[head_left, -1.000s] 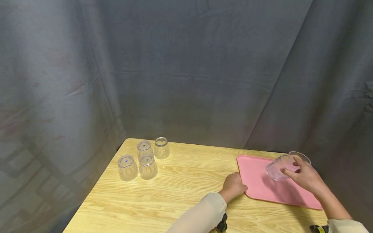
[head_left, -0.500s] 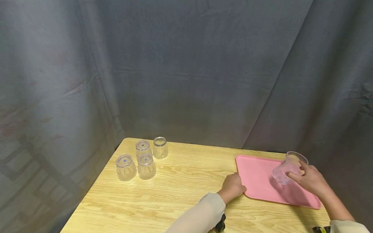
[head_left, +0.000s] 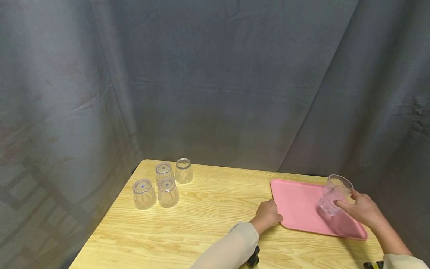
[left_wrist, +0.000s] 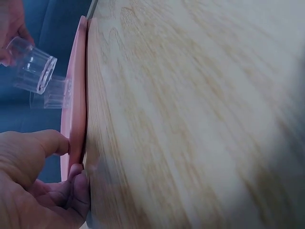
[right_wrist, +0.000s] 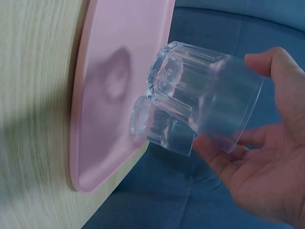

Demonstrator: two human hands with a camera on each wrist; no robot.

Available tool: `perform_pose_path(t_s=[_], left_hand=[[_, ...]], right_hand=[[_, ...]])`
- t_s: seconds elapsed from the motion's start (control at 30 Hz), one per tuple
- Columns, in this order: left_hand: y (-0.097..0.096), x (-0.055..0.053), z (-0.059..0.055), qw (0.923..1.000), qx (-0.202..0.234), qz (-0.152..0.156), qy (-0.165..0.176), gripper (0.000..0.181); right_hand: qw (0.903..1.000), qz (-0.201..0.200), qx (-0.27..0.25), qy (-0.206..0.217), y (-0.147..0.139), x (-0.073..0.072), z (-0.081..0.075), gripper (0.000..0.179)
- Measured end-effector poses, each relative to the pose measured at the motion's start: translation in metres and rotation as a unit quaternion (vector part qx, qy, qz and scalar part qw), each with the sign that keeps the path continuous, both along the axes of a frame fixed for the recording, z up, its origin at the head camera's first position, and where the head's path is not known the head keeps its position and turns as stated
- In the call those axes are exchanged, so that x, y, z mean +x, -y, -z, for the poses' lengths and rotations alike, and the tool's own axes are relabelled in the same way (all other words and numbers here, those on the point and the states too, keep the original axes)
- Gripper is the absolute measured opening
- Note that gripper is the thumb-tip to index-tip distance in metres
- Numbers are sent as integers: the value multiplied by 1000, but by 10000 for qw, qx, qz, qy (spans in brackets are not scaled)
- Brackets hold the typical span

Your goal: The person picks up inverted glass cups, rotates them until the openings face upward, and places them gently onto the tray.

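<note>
My right hand (head_left: 362, 211) holds a clear plastic tumbler (right_wrist: 214, 90) near its rim, thumb on one side and fingers on the other. The tumbler is base down, slightly tilted, above the pink tray (head_left: 295, 205). A second clear tumbler (right_wrist: 159, 126) stands base down on the tray, partly hidden by the held one in the right wrist view. My left hand (head_left: 267, 215) pinches the tray's left edge near its front corner. In the left wrist view, the thumb (left_wrist: 59, 142) lies on the tray rim and the curled fingers press its outer side.
Several clear tumblers stand upside down at the table's back left, among them a front-left one (head_left: 144, 194) and a back one (head_left: 184, 172) with a darker ring at its top. Grey curtains (head_left: 215, 82) hang behind the wooden table (head_left: 201, 228) and along both sides.
My right hand has carried the tumbler rightward and a little nearer to me over the tray. The left hand keeps its pinch on the tray edge. The head view has shifted slightly.
</note>
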State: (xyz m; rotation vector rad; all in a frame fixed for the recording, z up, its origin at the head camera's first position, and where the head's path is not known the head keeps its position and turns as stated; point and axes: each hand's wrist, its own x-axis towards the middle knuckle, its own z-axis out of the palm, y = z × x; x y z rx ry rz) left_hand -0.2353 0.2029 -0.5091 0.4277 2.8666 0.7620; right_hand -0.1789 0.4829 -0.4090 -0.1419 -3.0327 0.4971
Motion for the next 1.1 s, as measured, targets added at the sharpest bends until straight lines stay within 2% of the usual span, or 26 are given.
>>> perform_pose_path(t_s=[0.27, 0.6, 1.1], left_hand=[[2, 1, -3, 9999, 63, -31, 144, 38], [0, 0, 0, 9999, -28, -19, 137, 40], [1, 3, -3, 9999, 45, 42, 157, 40]], right_hand=[[9994, 213, -72, 266, -10, 0, 7, 90], [9955, 501, -194, 783, -16, 0, 11, 101], [9953, 449, -66, 855, -29, 3, 20, 99]])
